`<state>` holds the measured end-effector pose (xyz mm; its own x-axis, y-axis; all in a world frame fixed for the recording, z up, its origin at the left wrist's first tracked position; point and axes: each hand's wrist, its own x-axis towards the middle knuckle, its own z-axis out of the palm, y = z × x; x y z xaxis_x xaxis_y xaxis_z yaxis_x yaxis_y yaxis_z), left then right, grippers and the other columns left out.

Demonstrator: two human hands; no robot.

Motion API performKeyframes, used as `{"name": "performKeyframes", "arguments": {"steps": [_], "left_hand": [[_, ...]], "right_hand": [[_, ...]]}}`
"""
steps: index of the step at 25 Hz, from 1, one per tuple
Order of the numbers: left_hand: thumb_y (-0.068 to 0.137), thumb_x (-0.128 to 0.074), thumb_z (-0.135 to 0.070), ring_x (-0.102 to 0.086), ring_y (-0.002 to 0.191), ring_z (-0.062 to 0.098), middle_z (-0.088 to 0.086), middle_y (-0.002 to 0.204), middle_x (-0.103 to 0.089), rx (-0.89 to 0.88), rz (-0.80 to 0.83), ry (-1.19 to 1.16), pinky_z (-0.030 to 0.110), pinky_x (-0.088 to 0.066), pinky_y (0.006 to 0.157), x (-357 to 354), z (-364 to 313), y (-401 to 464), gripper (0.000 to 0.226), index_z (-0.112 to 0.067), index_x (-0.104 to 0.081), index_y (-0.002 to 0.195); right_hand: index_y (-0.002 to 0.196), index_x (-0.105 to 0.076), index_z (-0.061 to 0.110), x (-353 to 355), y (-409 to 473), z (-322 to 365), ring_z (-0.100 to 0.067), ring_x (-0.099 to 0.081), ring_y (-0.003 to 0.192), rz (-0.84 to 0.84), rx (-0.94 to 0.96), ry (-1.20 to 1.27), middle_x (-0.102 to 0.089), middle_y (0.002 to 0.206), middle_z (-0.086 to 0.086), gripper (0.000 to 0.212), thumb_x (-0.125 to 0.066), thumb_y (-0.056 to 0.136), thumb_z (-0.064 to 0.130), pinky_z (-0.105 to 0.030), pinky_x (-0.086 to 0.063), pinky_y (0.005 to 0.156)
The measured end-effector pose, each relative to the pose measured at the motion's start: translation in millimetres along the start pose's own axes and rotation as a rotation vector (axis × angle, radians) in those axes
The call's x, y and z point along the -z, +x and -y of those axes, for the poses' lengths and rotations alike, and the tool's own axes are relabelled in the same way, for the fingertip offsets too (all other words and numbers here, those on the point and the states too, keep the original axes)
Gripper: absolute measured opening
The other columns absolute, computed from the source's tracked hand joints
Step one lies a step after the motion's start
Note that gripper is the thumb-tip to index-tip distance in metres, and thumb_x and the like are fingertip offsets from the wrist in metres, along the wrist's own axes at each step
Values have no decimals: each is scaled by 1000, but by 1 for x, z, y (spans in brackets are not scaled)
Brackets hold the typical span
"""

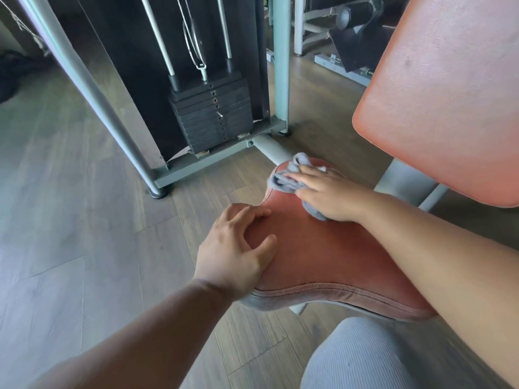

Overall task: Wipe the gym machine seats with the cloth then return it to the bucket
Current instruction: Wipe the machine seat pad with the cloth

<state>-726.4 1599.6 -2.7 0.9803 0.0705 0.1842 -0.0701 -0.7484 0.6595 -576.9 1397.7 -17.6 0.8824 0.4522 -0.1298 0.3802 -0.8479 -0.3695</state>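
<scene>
The right hand (327,192) presses the crumpled grey cloth (283,179) flat-fingered on the red seat (323,256), right of centre; the left hand (238,248), fingers spread and bent, rests on the seat's left edge.

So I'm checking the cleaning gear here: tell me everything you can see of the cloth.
The cloth is small, grey-blue and soft-looking, bunched into folds, not spread flat. It lies on the far, narrow end of the reddish seat, with a fold hanging past the seat's edge. The right hand presses it down with fairly straight fingers, covering its middle; cloth shows beyond the fingertips and under the heel of the hand. The left hand rests on the seat's side, clear of it.
</scene>
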Motion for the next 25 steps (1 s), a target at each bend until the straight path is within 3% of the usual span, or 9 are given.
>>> {"name": "performKeyframes", "arguments": {"steps": [3,6,10,12,14,17,19,21,25], "left_hand": [[71,-50,-55,-50,113,0,-27,119,-53,-4,-8,-1,29,-45,94,0,2,1,46,-44,-63,114],[72,-52,-52,-49,113,-2,-27,119,-54,5,-3,0,27,-43,91,0,0,0,44,-44,-63,114],[71,-50,-54,-50,112,-2,-28,118,-53,6,0,-4,26,-43,90,0,0,1,45,-45,-63,113],[71,-49,-55,-50,112,-2,-28,118,-53,-1,-2,-10,25,-42,90,0,1,2,45,-44,-63,113],[71,-50,-55,-50,111,-3,-27,117,-53,-7,-4,-12,23,-41,89,-1,2,2,45,-44,-64,112],[71,-51,-53,-49,110,-5,-27,117,-53,7,2,-10,20,-39,86,0,0,2,43,-44,-64,111],[72,-52,-52,-50,110,-4,-27,118,-53,6,-3,-11,18,-39,86,0,0,2,42,-44,-63,111],[71,-51,-53,-51,111,-2,-26,118,-54,3,-4,-11,22,-41,88,-1,0,1,44,-44,-64,112],[70,-51,-53,-50,110,-3,-26,117,-54,-2,-13,-22,21,-41,89,-1,0,3,45,-43,-65,111]], "right_hand": [[150,-31,35,16,16,-15,-32,-25,144,-17,-181,-25,-27,157,-1,50,-31,100,32,-42,-23,112],[138,-44,21,19,56,21,-28,-36,135,-29,-171,-79,-41,144,-4,38,-34,101,23,-36,-27,105],[151,-26,44,6,18,19,-26,-14,150,34,71,-42,-16,163,10,50,-29,102,37,-45,-12,119],[152,-23,46,9,-9,-12,-21,-7,152,8,6,34,-8,164,16,53,-33,101,39,-41,-8,121],[152,-26,44,17,5,-26,-24,-14,150,9,-146,35,-14,164,8,53,-34,100,37,-41,-14,119],[149,-31,35,17,35,8,-31,-22,145,40,-162,-44,-22,161,-6,53,-30,97,38,-48,-22,115],[151,-26,42,12,24,31,-30,-13,149,48,-69,-28,-12,165,4,53,-27,98,41,-50,-14,119],[151,-20,49,4,-16,27,-23,-4,153,22,40,10,-3,165,12,51,-26,101,41,-43,-3,122],[154,-16,43,9,-38,3,-20,-3,152,-29,-150,-15,-2,166,12,53,-28,103,40,-35,-3,119]]}}
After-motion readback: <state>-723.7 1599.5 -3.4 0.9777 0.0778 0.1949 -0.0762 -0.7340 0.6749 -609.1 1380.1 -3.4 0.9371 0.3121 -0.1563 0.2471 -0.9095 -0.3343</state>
